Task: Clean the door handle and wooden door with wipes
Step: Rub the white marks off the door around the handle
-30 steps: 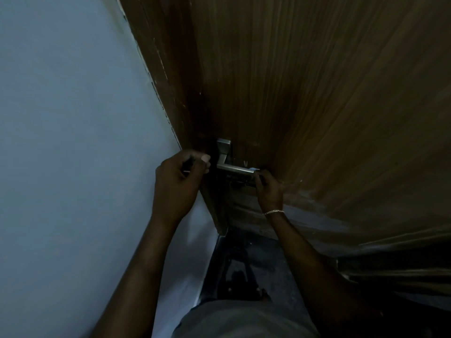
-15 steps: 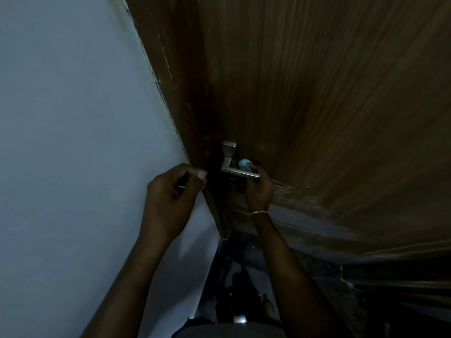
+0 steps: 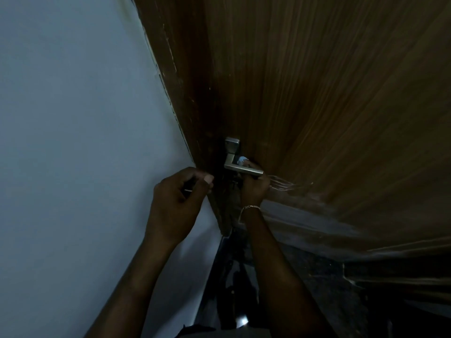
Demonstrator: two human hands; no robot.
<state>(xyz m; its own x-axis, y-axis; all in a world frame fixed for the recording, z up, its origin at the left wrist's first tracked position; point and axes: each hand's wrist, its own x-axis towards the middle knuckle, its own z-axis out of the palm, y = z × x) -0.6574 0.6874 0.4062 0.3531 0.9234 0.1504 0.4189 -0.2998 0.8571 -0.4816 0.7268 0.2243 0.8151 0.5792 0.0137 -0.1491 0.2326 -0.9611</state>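
A brown wooden door fills the upper right. Its silver lever handle sits at the door's left edge, on a square silver plate. My right hand reaches up under the lever and presses a small white wipe against its top, behind the bar. My left hand hovers just left of the door edge, fingers curled; a thin pale sliver shows between them, too small to identify. A thin bracelet circles my right wrist.
A pale blue-white wall takes up the left half. The dark door frame runs diagonally between wall and door. Scratch marks streak the door right of the handle. Dark floor lies below.
My right hand slid from the lever's outer end toward its base, and the white wipe now shows above the bar. My left hand drew back slightly from the door edge.
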